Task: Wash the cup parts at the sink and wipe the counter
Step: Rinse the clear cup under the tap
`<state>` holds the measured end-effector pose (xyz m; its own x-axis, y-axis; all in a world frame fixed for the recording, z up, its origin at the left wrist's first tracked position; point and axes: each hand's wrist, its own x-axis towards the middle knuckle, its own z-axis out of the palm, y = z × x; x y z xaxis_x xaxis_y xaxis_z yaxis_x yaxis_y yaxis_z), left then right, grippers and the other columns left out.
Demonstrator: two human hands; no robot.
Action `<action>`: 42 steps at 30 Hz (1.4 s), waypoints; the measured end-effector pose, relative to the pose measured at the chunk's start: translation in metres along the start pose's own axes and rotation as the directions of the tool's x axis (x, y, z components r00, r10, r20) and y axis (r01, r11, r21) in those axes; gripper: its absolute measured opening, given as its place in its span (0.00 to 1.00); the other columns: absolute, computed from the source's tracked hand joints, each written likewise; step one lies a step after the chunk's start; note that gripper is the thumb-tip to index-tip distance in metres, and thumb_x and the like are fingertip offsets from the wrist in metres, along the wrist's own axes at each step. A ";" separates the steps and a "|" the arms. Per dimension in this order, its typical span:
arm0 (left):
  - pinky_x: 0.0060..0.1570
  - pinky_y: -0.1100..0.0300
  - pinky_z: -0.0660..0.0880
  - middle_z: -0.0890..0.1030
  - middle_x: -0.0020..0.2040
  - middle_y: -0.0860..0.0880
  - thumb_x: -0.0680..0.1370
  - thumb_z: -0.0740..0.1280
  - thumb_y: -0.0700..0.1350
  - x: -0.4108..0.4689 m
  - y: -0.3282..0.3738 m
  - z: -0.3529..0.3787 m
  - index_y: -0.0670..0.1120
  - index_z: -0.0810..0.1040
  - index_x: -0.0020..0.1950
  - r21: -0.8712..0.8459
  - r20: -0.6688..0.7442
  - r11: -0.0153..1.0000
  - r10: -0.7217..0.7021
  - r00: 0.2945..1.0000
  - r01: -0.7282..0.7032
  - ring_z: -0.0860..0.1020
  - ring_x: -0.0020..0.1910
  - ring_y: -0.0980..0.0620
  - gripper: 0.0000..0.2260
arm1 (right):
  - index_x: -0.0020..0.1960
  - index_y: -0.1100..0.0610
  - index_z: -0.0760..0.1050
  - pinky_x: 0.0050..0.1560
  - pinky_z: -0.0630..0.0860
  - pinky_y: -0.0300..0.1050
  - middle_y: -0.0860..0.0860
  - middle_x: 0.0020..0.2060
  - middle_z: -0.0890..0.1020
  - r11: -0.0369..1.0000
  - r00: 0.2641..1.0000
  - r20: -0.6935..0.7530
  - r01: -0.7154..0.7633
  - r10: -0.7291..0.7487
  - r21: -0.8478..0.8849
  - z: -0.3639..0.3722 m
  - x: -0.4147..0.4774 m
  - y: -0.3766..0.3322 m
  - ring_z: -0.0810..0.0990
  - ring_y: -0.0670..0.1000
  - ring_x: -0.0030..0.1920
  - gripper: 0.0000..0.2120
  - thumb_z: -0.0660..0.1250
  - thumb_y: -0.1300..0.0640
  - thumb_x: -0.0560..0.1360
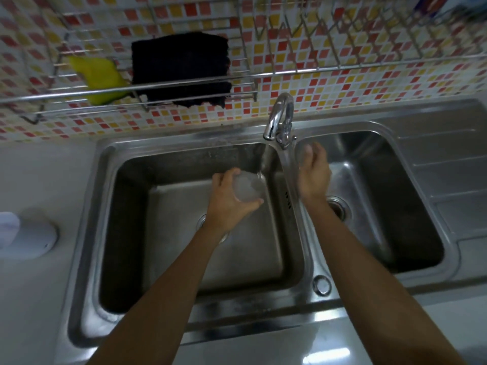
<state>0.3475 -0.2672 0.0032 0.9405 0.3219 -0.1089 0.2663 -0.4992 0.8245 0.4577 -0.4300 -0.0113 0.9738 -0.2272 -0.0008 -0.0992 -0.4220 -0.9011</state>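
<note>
My left hand (226, 204) grips a clear cup (249, 188) over the left basin (163, 233) of the steel sink. The cup is tilted on its side with its mouth toward the water stream (264, 162) running from the chrome faucet (280, 114). My right hand (315, 177) is raised over the divider, just right of the faucet. Its fingers curl around a pale, see-through cup part (303, 154) that is blurred.
The right basin (390, 206) has a drain, with a ribbed drainboard (448, 167) beyond it. A wire rack on the tiled wall holds a black cloth (180, 69) and a yellow sponge (101, 77). A white round object (31, 235) sits on the left counter.
</note>
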 end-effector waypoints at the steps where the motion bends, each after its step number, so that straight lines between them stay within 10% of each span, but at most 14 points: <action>1: 0.51 0.69 0.66 0.64 0.59 0.53 0.64 0.79 0.51 -0.005 -0.005 -0.006 0.52 0.68 0.67 0.035 0.019 0.999 -0.018 1.000 0.018 0.69 0.55 0.56 0.35 | 0.67 0.58 0.70 0.57 0.70 0.43 0.54 0.58 0.80 1.000 1.000 -0.026 0.015 -0.015 0.001 -0.007 -0.021 0.003 0.77 0.51 0.57 0.18 0.56 0.50 0.82; 15: 0.59 0.54 0.64 0.65 0.63 0.47 0.67 0.73 0.57 -0.092 -0.076 -0.054 0.57 0.64 0.69 0.738 0.200 0.650 0.043 0.979 -0.180 0.67 0.61 0.47 0.33 | 0.73 0.52 0.62 0.71 0.64 0.47 0.53 0.70 0.69 0.832 0.718 0.671 0.478 -0.185 -0.283 -0.002 -0.208 0.072 0.67 0.53 0.70 0.25 0.58 0.45 0.79; 28: 0.56 0.48 0.74 0.77 0.56 0.44 0.65 0.73 0.42 -0.130 -0.095 -0.071 0.49 0.74 0.62 0.841 0.514 0.027 0.270 0.814 -0.540 0.77 0.54 0.44 0.26 | 0.76 0.55 0.56 0.76 0.50 0.53 0.54 0.74 0.64 0.740 0.672 0.731 0.549 -0.115 -0.388 0.005 -0.208 0.080 0.60 0.52 0.74 0.30 0.56 0.42 0.79; 32: 0.55 0.47 0.73 0.78 0.53 0.44 0.64 0.74 0.43 -0.130 -0.103 -0.076 0.51 0.76 0.60 0.856 0.409 0.154 0.383 0.828 -0.494 0.77 0.50 0.44 0.25 | 0.76 0.54 0.57 0.76 0.51 0.51 0.54 0.73 0.65 0.742 0.672 0.734 0.544 -0.104 -0.393 0.004 -0.208 0.078 0.60 0.53 0.74 0.31 0.57 0.41 0.78; 35: 0.54 0.48 0.73 0.76 0.54 0.42 0.62 0.77 0.45 -0.139 -0.109 -0.091 0.52 0.73 0.64 0.846 0.149 0.433 0.369 0.918 -0.311 0.75 0.50 0.43 0.31 | 0.74 0.54 0.61 0.73 0.56 0.50 0.54 0.71 0.69 0.759 0.679 0.722 0.538 -0.133 -0.367 0.005 -0.210 0.075 0.65 0.55 0.72 0.30 0.63 0.43 0.77; 42: 0.59 0.52 0.73 0.68 0.64 0.43 0.64 0.78 0.48 -0.179 -0.142 -0.180 0.54 0.63 0.71 0.357 -0.351 0.932 0.074 0.933 0.060 0.72 0.59 0.43 0.39 | 0.71 0.54 0.65 0.68 0.67 0.47 0.55 0.67 0.73 0.905 0.686 0.720 0.367 -0.106 -0.217 0.064 -0.240 0.018 0.71 0.55 0.67 0.33 0.72 0.45 0.71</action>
<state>0.1031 -0.1097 0.0059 0.8236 0.5458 0.1545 0.3802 -0.7333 0.5636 0.2355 -0.3268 -0.0555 0.8256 0.5207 -0.2175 0.2232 -0.6553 -0.7216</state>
